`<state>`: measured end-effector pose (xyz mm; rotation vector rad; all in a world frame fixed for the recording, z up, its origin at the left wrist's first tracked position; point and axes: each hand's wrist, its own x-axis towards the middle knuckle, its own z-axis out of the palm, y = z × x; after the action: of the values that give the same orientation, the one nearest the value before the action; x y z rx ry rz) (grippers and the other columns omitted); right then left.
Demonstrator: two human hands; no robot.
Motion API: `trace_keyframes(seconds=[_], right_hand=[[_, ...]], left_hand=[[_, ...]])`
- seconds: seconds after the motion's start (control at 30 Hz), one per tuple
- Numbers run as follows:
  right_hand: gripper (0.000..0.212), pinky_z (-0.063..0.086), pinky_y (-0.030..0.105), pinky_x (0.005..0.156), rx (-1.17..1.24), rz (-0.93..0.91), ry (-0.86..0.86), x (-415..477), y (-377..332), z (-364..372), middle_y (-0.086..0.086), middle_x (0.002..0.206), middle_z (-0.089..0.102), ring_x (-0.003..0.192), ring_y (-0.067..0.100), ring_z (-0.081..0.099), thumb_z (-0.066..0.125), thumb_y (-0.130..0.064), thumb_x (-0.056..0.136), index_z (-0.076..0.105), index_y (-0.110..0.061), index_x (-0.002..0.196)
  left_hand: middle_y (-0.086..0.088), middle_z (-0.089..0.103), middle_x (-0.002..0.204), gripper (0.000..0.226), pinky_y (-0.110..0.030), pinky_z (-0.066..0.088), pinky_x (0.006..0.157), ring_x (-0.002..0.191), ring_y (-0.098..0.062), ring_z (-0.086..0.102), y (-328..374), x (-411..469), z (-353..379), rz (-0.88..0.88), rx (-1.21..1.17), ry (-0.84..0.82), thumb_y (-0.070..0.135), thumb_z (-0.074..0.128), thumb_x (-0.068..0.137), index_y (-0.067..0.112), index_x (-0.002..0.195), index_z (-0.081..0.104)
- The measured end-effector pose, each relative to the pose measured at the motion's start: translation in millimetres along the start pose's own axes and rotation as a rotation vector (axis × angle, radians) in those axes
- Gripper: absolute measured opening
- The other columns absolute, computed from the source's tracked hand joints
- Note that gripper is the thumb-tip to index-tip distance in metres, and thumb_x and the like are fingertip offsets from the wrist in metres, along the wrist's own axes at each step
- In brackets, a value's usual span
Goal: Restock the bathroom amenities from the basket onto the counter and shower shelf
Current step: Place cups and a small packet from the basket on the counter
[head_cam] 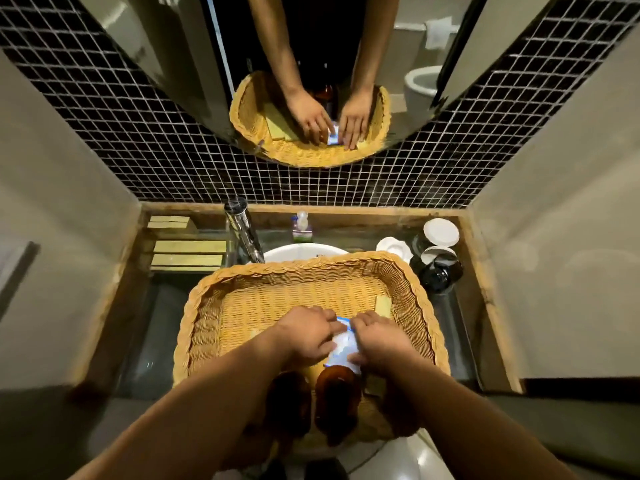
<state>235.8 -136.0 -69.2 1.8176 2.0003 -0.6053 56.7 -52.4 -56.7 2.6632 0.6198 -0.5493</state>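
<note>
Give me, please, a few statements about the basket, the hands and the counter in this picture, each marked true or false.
1. Both hands are on a white-and-blue packet inside the wicker basket. True: the left hand and the right hand meet on it.
2. The basket is empty apart from the packet. False: two brown bottles stand at its near end, and a yellowish box lies against its right wall.
3. Yellowish boxes lie on the counter to the left of the faucet. True.
4. The white lids sit at the counter's left end. False: they are at the back right.
</note>
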Motion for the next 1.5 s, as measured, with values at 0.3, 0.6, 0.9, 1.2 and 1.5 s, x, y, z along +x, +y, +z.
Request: trace_keyframes(seconds=[0.3,0.6,0.9,1.2,1.5], right_hand=[[0.05,0.047,0.034,0.079,0.178,0.002,0.067,10.1,2.4,-0.9,0.001,0.12,0.049,0.107,0.025,0.058,0.071,-0.032,0.083,0.043,-0.019,0.122],[0.044,0.045,0.031,0.079,0.411,-0.104,0.228,16.8,1.7,-55.8,-0.002,0.122,0.045,0.101,0.019,0.055,0.075,-0.028,0.083,0.048,-0.023,0.117],[0.023,0.05,0.04,0.083,0.425,-0.262,0.572,28.6,-47.9,-159.8,0.0,0.116,0.055,0.101,0.023,0.059,0.062,-0.029,0.096,0.059,-0.02,0.116],[0.021,0.051,0.043,0.073,0.251,-0.404,0.592,73.1,-124.5,-239.1,-0.001,0.105,0.049,0.087,0.023,0.059,0.061,-0.022,0.091,0.057,-0.022,0.112],[0.028,0.048,0.039,0.076,0.106,-0.414,0.471,150.3,-192.4,-248.1,0.002,0.111,0.046,0.089,0.027,0.063,0.055,-0.016,0.096,0.055,-0.019,0.124]], left_hand=[[-0.007,0.055,0.128,0.053,-0.038,0.045,0.082,0.115,-0.029,0.052,-2.7,12.4,13.3,-0.049,-0.143,0.063,0.046,0.049,0.097,0.031,0.146,0.037],[0.008,0.059,0.121,0.032,-0.037,0.05,0.085,0.107,-0.015,0.055,-24.2,-9.2,-13.4,-0.157,-0.371,0.4,0.044,0.049,0.097,0.037,0.128,0.048],[0.006,0.058,0.123,0.033,-0.033,0.052,0.083,0.103,-0.016,0.061,-69.4,-76.9,-91.8,-0.238,-0.245,0.693,0.03,0.06,0.095,0.033,0.128,0.06],[0.002,0.049,0.141,0.062,-0.039,0.052,0.094,0.122,-0.02,0.052,-127.7,-145.5,-117.8,-0.445,-0.129,0.735,0.015,0.068,0.082,0.028,0.139,0.047],[-0.009,0.025,0.161,0.083,-0.04,0.043,0.107,0.137,-0.027,0.041,-191.6,-170.0,-65.1,-0.641,-0.098,0.615,0.026,0.059,0.085,0.03,0.157,0.018]])
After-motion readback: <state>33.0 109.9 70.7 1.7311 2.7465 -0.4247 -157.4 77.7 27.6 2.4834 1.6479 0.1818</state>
